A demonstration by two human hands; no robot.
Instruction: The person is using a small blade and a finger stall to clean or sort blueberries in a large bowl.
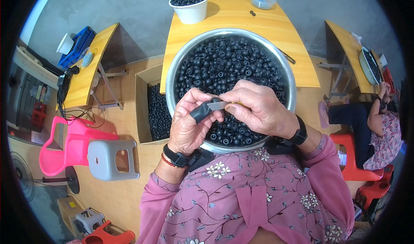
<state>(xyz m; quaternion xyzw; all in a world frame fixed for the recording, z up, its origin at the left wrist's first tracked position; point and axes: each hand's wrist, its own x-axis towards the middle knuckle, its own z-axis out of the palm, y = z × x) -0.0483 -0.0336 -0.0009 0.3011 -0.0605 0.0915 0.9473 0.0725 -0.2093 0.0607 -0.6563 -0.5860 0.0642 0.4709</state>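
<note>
Over a large metal basin (170,78) full of small round black parts with holes (230,65), both my hands are held close together. My left hand (183,121) pinches one small black part (214,100) between its fingertips. A black sleeve (200,112) covers one of its digits. In my right hand (261,108) is a small knife; its short, flat grey blade (218,105) lies against the sleeve, right beside the part. Most of the knife's handle is hidden by my fingers. Dark bands are on both wrists, with a red bead bracelet (173,163) on the left.
The basin rests on a wooden table (302,71). Beyond it stand a white tub of black parts (192,12) and a clear bowl (261,1). A cardboard box (142,114) is at left, near pink (64,147) and grey stools (108,160). Another person (381,136) sits far right.
</note>
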